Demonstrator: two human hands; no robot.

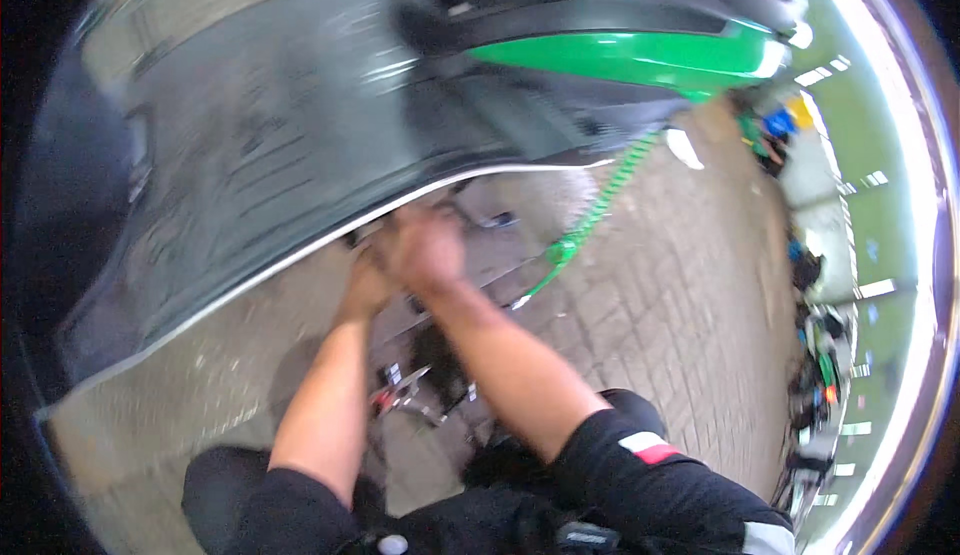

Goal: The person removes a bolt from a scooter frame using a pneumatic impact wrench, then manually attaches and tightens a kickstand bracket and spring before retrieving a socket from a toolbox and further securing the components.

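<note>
**Both hands at lower edge of grey vehicle panel (270, 135), grip unreadable**

Right hand (430, 247): fingers bunched, motion-blurred, right at the panel's pale edge strip (500, 167). Can't tell if it's gripping anything.

Left hand (372, 280): just left of the right one and a bit nearer the body, the two overlapping in view. Fingers mostly hidden; can't tell open or closed.

Panel sits directly beyond both hands, spanning well to their left and some way right, strip running diagonally along its near side. Contact with the strip: not clear. Glossy green body section (640, 58) past it, upper right.

Small dark part (500, 221) just right of the right hand, too blurred to ID. Green coiled hose (622, 183) further right, its straight end coming down near the right forearm.

Metal hand tool with a red part (405, 395) on the paved floor (680, 305), between the forearms, well apart from both hands.
</note>
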